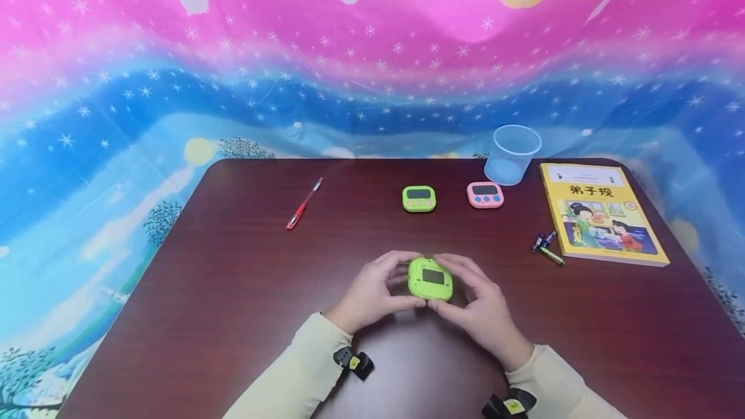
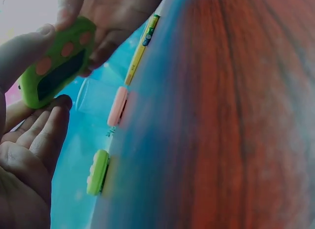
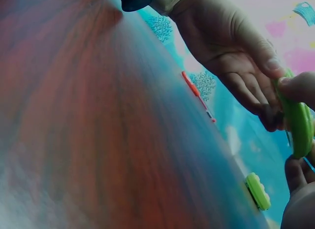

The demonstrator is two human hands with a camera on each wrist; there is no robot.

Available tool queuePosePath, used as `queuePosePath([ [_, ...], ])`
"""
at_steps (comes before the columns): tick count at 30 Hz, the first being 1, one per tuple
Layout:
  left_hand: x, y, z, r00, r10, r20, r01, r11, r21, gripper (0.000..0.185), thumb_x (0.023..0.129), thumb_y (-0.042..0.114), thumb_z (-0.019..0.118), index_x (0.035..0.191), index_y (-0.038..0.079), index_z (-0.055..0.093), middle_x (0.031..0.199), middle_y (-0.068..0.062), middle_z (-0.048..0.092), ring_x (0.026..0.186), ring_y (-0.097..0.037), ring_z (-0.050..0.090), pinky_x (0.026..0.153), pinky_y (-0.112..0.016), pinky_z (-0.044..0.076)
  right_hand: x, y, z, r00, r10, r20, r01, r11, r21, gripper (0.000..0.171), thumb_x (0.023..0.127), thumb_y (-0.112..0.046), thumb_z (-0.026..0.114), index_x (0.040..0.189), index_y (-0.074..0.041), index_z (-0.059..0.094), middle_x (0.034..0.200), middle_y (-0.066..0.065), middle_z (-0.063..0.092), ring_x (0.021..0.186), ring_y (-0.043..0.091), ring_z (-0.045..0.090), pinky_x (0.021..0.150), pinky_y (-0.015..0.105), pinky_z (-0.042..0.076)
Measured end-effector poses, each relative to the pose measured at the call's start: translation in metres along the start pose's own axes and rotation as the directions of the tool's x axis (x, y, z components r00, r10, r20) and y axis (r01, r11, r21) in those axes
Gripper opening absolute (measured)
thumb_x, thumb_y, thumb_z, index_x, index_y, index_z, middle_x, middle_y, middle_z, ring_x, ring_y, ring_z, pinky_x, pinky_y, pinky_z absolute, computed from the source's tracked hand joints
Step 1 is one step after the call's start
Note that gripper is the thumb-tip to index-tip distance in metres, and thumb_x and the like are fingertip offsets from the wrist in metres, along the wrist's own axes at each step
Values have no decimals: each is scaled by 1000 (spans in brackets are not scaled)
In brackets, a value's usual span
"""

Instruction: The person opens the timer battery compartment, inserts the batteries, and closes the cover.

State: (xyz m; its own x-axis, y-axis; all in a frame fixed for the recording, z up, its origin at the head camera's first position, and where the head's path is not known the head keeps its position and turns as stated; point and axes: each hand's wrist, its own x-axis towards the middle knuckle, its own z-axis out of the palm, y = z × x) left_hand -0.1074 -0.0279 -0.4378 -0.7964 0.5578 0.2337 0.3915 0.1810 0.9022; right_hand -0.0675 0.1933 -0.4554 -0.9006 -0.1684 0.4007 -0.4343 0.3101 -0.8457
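Note:
Both hands hold a lime-green digital timer (image 1: 431,280) above the near middle of the table. My left hand (image 1: 369,293) pinches its left side between thumb and fingertips, while the right hand (image 1: 489,309) grips the other side the same way. A dark rectangle shows on the timer's upward back in the head view. From the left wrist, the same timer (image 2: 61,64) shows its screen and pink buttons. Beyond the hands, a second green timer (image 1: 419,199) and a pink timer (image 1: 485,195) lie on the table, screens up.
Three small batteries (image 1: 547,248) lie beside a yellow book (image 1: 611,212) at the right. Behind the pink timer stands a clear plastic cup (image 1: 512,157). A red pen (image 1: 304,204) lies far left on the dark wooden table (image 1: 233,277). Patterned cloth (image 1: 372,57) hangs around the table.

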Motion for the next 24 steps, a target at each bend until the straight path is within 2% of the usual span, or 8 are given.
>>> queuePosePath([
  [3, 0, -3, 2, 998, -55, -6, 54, 993, -101, 65, 76, 2, 87, 132, 2, 53, 135, -12, 59, 117, -22, 65, 96, -25, 53, 1, -2, 0, 999, -20, -29, 21, 999, 31, 69, 72, 1, 89, 135, -7, 62, 134, 8, 59, 124, 10, 55, 100, 19, 48],
  [6, 0, -5, 6, 994, -96, -48, 85, 977, -196, 64, 75, -2, 87, 129, 1, 52, 134, -14, 59, 118, -25, 65, 97, -27, 54, 2, -5, 1, 998, -10, -56, 18, 988, 154, 74, 71, 12, 85, 139, 0, 57, 136, 18, 55, 128, 13, 54, 104, 25, 47],
  [9, 1, -6, 11, 988, -93, -124, 58, 963, -261, 66, 73, -5, 86, 127, -1, 49, 134, -16, 58, 120, -29, 63, 98, -30, 53, 2, -7, 5, 993, 69, -100, -36, 955, 295, 75, 74, 21, 77, 142, 4, 51, 138, 24, 53, 126, 15, 58, 101, 30, 49],
  [12, 1, -5, 16, 976, -66, -206, 2, 955, -295, 69, 71, -9, 86, 127, -2, 46, 135, -17, 54, 121, -34, 61, 99, -32, 53, 1, -11, 10, 966, 210, -151, -138, 914, 381, 68, 80, 18, 73, 143, 8, 48, 133, 18, 60, 114, 15, 65, 94, 29, 54],
  [14, 1, -4, 18, 968, -49, -248, -29, 953, -303, 70, 71, -10, 86, 127, -2, 44, 136, -17, 52, 121, -35, 60, 100, -33, 53, -1, -15, 14, 937, 309, -165, -208, 870, 446, 62, 86, 13, 70, 143, 10, 46, 126, 11, 65, 108, 14, 68, 91, 29, 56],
  [17, 2, -3, 19, 956, -37, -290, -53, 953, -299, 70, 71, -10, 86, 126, -1, 44, 135, -16, 52, 120, -33, 61, 100, -34, 53, -2, -20, 21, 898, 414, -149, -258, 770, 583, 57, 91, 9, 67, 143, 12, 43, 116, 6, 70, 103, 14, 69, 91, 31, 56],
  [20, 2, -1, 21, 947, -34, -319, -65, 954, -293, 70, 71, -9, 86, 126, -1, 45, 134, -15, 51, 121, -29, 61, 100, -34, 53, -3, -25, 26, 879, 463, -114, -255, 659, 707, 52, 94, 8, 63, 142, 10, 43, 112, 8, 71, 100, 14, 70, 90, 32, 57],
  [24, 2, 0, 24, 932, -33, -362, -67, 964, -259, 67, 71, -7, 87, 124, 0, 47, 131, -13, 52, 120, -26, 60, 101, -34, 52, -1, -29, 31, 872, 484, -74, -261, 586, 767, 44, 97, 5, 61, 138, 3, 46, 111, 7, 71, 97, 13, 70, 89, 32, 58],
])
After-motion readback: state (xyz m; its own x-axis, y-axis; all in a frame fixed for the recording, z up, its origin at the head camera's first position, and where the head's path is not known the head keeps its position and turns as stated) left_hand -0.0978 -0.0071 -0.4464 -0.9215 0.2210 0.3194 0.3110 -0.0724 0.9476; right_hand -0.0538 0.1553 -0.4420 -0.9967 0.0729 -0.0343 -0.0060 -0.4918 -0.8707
